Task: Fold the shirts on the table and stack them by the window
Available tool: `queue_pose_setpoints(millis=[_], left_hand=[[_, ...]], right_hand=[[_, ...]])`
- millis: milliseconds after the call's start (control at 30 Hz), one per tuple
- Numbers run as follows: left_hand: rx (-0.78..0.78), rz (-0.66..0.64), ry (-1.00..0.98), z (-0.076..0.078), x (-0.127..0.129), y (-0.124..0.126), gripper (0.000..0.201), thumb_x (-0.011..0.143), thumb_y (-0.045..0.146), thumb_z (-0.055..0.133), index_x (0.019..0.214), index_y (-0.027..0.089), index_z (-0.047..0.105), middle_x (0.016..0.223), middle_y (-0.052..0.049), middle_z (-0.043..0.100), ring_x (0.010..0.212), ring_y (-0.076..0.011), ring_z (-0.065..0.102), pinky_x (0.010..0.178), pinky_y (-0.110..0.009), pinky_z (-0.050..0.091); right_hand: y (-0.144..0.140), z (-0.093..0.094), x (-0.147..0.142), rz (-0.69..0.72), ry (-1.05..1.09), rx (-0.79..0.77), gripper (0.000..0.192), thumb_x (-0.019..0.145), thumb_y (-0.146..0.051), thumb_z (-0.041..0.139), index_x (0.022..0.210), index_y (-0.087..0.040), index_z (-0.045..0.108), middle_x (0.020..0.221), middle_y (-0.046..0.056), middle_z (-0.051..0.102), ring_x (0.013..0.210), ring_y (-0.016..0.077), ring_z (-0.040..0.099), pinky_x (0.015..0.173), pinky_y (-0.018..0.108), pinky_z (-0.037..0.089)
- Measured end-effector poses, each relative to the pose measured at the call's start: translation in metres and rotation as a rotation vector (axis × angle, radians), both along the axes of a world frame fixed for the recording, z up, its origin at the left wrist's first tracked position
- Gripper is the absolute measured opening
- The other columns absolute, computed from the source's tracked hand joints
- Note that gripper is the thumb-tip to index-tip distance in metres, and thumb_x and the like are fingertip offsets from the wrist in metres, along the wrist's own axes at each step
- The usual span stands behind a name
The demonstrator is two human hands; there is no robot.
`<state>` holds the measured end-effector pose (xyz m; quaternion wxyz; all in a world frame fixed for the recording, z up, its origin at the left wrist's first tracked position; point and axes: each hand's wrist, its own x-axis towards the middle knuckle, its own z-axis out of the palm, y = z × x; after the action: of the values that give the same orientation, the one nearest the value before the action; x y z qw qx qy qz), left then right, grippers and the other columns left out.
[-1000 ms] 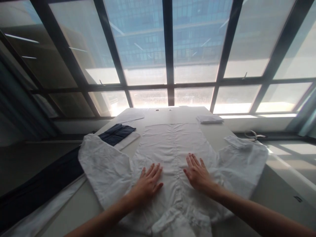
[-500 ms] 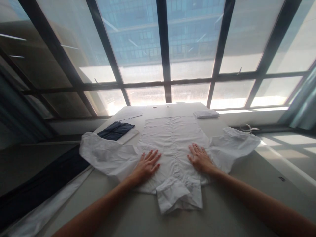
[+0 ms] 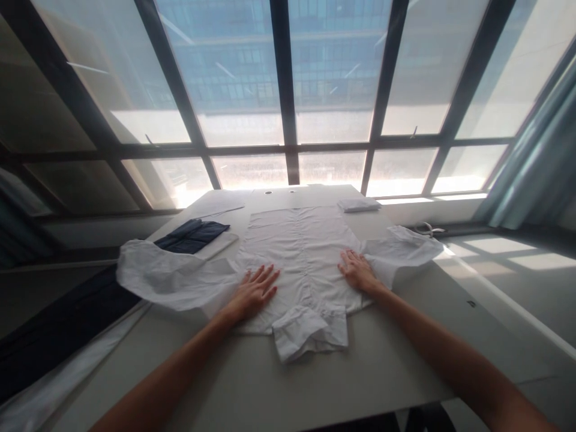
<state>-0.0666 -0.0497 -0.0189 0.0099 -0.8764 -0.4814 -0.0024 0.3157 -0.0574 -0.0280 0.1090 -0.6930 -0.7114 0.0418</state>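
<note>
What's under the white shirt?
The white shirt lies spread on the pale table, both hands flat on top: left hand, right hand. Anything beneath the cloth is hidden.

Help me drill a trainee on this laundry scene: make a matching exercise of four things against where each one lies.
Things:
1. left hand
2. right hand
3. dark garment
4. folded white cloth

Places:
A. far right corner of the table
B. flat on the white shirt, right of its buttons
C. left table edge, behind the shirt's sleeve
D. flat on the shirt, left of its buttons

Pairs: 1-D, 2-B, 3-C, 4-A
</note>
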Motion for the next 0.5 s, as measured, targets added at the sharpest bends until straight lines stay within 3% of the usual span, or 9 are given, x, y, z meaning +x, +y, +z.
queue_pose_setpoints(millis=[133,267,400,500], left_hand=[[-0.005,-0.004,-0.004,0.0,0.001,0.001,0.058,0.109,0.05,0.028,0.163,0.032,0.027,0.17,-0.004,0.02,0.158,-0.0281,0.016,0.125,-0.056,0.015],[0.016,0.004,0.002,0.001,0.002,0.0,0.056,0.108,0.047,0.03,0.162,0.032,0.031,0.169,-0.004,0.025,0.158,-0.0269,0.018,0.125,-0.053,0.016],[0.009,0.005,0.0,0.0,0.002,0.003,0.056,0.108,0.046,0.031,0.162,0.032,0.033,0.168,-0.004,0.026,0.157,-0.0282,0.019,0.124,-0.055,0.017],[0.01,-0.014,-0.023,-0.006,-0.002,0.008,0.057,0.107,0.049,0.031,0.162,0.031,0.032,0.168,-0.005,0.026,0.157,-0.0298,0.02,0.123,-0.057,0.018]], right_hand=[[0.01,0.013,0.027,-0.112,0.105,0.148,0.055,0.105,-0.035,0.029,0.149,-0.013,0.053,0.156,0.014,0.05,0.148,0.0211,0.04,0.121,0.035,0.028],[0.019,0.031,0.093,-0.31,0.128,0.372,0.053,0.101,-0.026,0.027,0.133,-0.01,0.066,0.147,0.018,0.058,0.142,0.0232,0.046,0.119,0.034,0.032],[0.017,0.028,0.161,-0.481,0.144,0.32,0.044,0.099,-0.023,0.036,0.119,-0.012,0.074,0.132,0.021,0.067,0.13,0.0299,0.056,0.111,0.037,0.04],[0.012,0.016,0.19,-0.584,0.141,0.299,0.037,0.094,-0.021,0.047,0.12,-0.013,0.073,0.128,0.02,0.067,0.128,0.0318,0.056,0.111,0.041,0.04]])
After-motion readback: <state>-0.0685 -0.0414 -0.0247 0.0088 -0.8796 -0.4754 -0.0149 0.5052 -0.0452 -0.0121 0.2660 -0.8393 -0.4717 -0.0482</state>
